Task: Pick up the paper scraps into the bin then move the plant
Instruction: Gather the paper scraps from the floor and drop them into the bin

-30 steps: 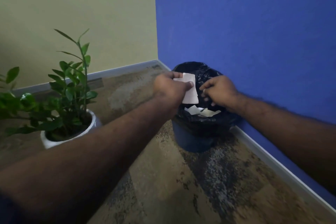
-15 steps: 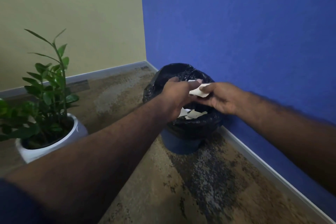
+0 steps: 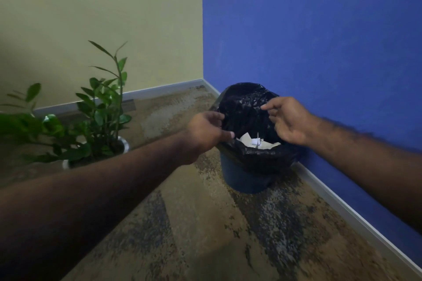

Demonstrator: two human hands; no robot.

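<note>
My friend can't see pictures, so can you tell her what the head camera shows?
Two bare hands, left hand and right hand, hover open and empty over a blue bin lined with a black plastic bag, with white paper scraps lying inside. The bin stands on patterned carpet in a corner against a blue wall; a leafy green plant in a white pot sits to the left.

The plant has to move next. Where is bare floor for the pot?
Bare floor lies in front of the bin and between it and the plant. The corner patch is free too. By the blue wall, the bin crowds it.
</note>
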